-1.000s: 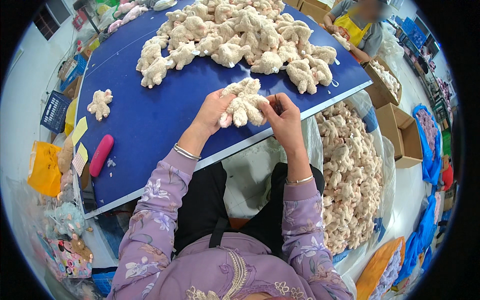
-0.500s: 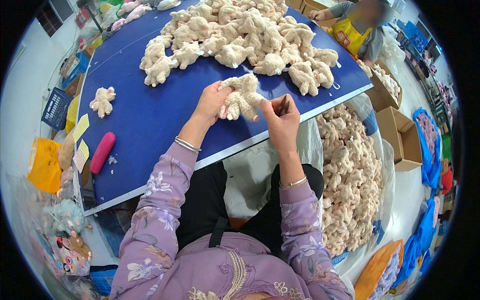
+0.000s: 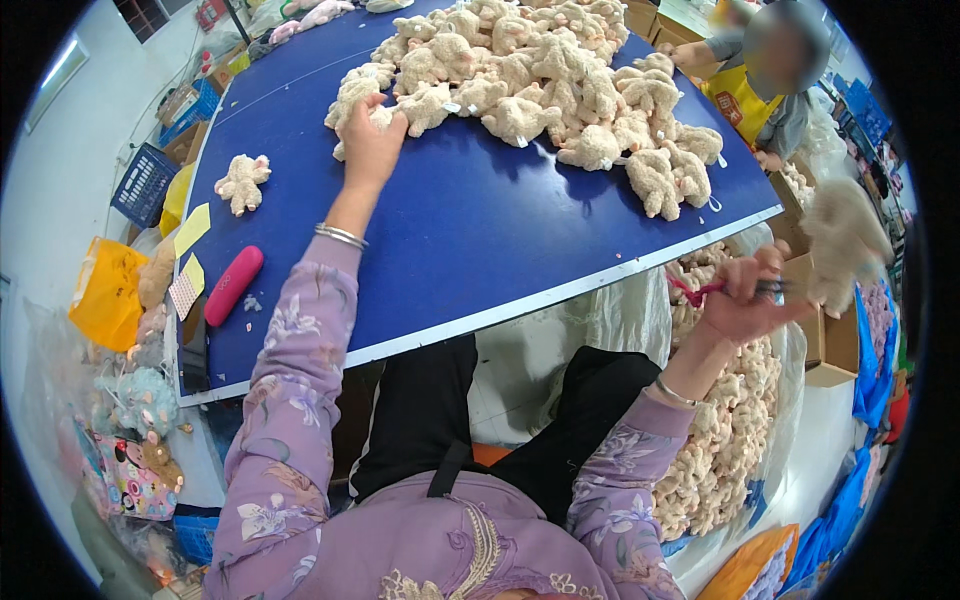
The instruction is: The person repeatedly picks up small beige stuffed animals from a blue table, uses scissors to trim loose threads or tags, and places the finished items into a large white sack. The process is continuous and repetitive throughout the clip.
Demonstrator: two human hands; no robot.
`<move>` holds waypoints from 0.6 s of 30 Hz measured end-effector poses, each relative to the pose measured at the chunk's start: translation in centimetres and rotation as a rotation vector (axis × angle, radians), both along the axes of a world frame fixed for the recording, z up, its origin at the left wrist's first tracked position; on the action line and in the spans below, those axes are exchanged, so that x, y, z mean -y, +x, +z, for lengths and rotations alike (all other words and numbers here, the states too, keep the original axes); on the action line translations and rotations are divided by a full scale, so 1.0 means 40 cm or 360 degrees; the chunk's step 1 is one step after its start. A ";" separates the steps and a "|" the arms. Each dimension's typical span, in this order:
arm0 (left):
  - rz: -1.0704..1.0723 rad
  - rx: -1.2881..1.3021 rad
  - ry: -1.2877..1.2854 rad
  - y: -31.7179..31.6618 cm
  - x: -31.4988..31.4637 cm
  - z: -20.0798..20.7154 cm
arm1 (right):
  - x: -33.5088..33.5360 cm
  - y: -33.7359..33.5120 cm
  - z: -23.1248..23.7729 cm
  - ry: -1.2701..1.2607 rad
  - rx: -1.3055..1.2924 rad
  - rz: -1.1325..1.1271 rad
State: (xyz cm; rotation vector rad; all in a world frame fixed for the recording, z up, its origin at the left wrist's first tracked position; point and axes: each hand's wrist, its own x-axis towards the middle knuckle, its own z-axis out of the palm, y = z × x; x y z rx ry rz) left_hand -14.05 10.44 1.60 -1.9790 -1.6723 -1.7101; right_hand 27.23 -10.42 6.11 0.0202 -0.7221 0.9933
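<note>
My left hand (image 3: 372, 148) reaches to the left edge of a heap of cream plush toys (image 3: 560, 75) on the blue table (image 3: 450, 240). Its fingers curl over a plush toy (image 3: 353, 92) there, partly covering it. Off the table's right side, my right hand (image 3: 740, 295) grips a slim dark tool (image 3: 770, 287) with a pink cord (image 3: 695, 292); the tool's kind is unclear. Just beyond those fingertips is another cream plush toy (image 3: 845, 245), smeared by motion. Whether the hand still touches it I cannot tell.
A single plush toy (image 3: 242, 184), a pink case (image 3: 234, 286) and yellow paper slips (image 3: 192, 228) lie on the table's left. Below its right edge stands a plastic-lined container full of plush toys (image 3: 725, 440), beside a cardboard box (image 3: 830, 345). A co-worker (image 3: 760, 95) is at the far right.
My left hand has let go of the plush toy it held and moved up to the heap. My right hand has swung right, off the table, with the blurred toy near it.
</note>
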 end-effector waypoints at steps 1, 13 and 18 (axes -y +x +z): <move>0.0264 -0.0298 -0.0035 -0.011 -0.005 -0.007 | -0.023 0.010 -0.037 -0.0161 0.0091 0.0013; -0.0937 0.1110 -0.0860 0.043 0.129 -0.004 | -0.118 -0.258 -0.118 -0.1110 0.1652 -0.0239; -0.1467 0.1713 -0.1221 0.179 0.266 0.001 | -0.108 -0.325 -0.118 -0.1046 0.1663 -0.0068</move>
